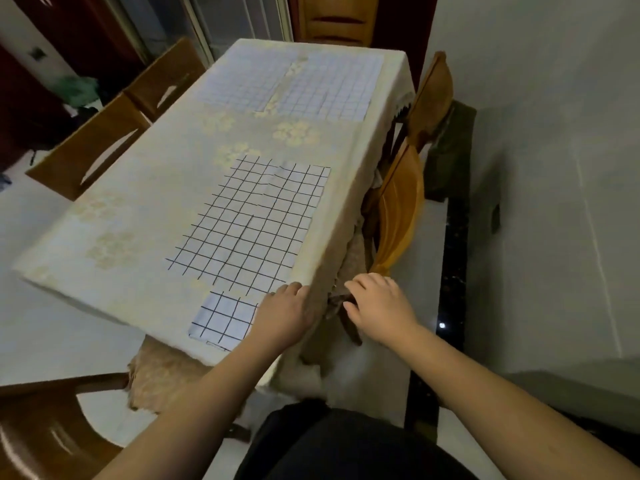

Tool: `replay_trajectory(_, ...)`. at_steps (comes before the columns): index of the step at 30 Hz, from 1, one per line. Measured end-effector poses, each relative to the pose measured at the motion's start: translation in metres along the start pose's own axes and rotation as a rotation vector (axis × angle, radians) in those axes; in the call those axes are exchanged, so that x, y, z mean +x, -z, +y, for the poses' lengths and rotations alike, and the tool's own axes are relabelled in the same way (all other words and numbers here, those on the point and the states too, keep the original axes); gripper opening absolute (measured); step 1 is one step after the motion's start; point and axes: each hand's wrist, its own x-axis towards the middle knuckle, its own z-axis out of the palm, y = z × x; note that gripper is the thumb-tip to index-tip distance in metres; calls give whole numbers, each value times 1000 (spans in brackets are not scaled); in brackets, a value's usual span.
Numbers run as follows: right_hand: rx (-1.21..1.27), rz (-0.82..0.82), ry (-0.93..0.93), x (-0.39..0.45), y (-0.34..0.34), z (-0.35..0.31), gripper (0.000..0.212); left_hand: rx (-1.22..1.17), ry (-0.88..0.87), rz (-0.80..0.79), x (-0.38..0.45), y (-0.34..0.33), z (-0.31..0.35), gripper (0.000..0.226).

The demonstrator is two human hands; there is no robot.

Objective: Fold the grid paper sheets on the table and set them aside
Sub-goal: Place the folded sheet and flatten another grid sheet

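Grid sheet (249,223) lies just ahead of the left hand (282,315), resting flat with fingers relaxed on the tabletop (138,188) corner, long axis running away; right hand (377,306), loosely curled and empty, hangs off the edge

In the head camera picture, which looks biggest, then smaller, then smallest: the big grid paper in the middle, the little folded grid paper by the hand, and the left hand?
1. Big grid paper
2. Little folded grid paper and left hand: these look about alike, so no ranking.

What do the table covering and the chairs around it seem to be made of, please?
The table covering looks like soft cream fabric, matte, with a pale flower pattern; it drapes over the edges. The chairs appear to be varnished wood: orange-brown, with glossy highlights on the curved backs. The grid sheets look like thin paper.
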Motion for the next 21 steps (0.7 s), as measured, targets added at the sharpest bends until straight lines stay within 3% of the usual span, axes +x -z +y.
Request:
replay_trajectory(7, -8, 37, 68, 23, 20, 15, 47, -45, 47, 45, 19, 13, 6, 50)
replay_trajectory(21, -140, -77, 193, 146, 55, 46, 49, -219, 235, -15, 114, 10, -32, 48)
